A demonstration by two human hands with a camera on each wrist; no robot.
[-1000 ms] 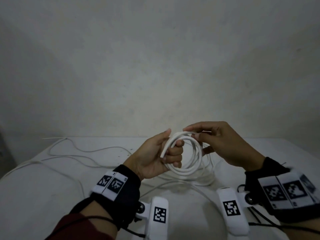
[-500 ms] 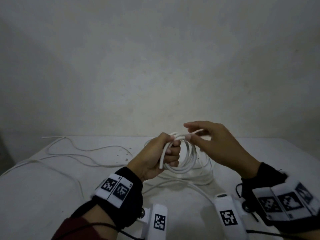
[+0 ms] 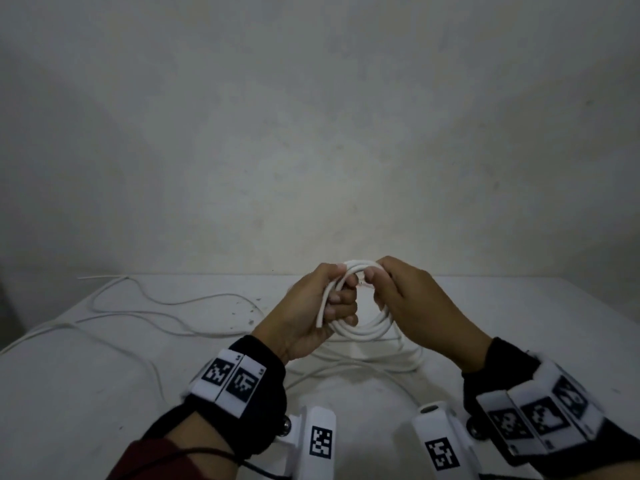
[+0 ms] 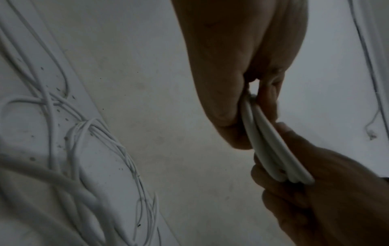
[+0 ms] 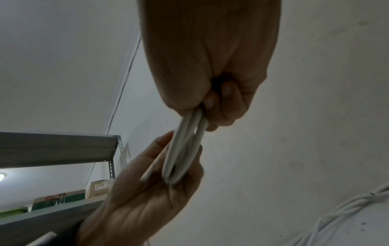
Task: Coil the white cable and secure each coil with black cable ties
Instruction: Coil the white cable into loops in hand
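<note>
A white cable coil (image 3: 367, 330) of several turns is held upright above the white table (image 3: 69, 393). My left hand (image 3: 341, 299) grips the coil's left side, fingers curled through the loop, with a short cable end (image 3: 322, 311) sticking down beside them. My right hand (image 3: 375, 282) grips the coil's upper right, close against the left hand. In the left wrist view, the coil (image 4: 267, 149) runs between both hands. The right wrist view shows the coil's turns (image 5: 185, 149) pinched from above and below. No black cable ties are in view.
Loose white cable (image 3: 156, 306) winds over the table's left half, and more loops (image 3: 381, 362) lie under my hands. A tangle of thin white cable (image 4: 84, 149) lies on the table. A wall stands behind the table. A metal shelf (image 5: 58, 148) shows in the right wrist view.
My right hand has moved left and down, from pinching a strand at the coil's top to gripping its upper right. Both hands now sit closer together.
</note>
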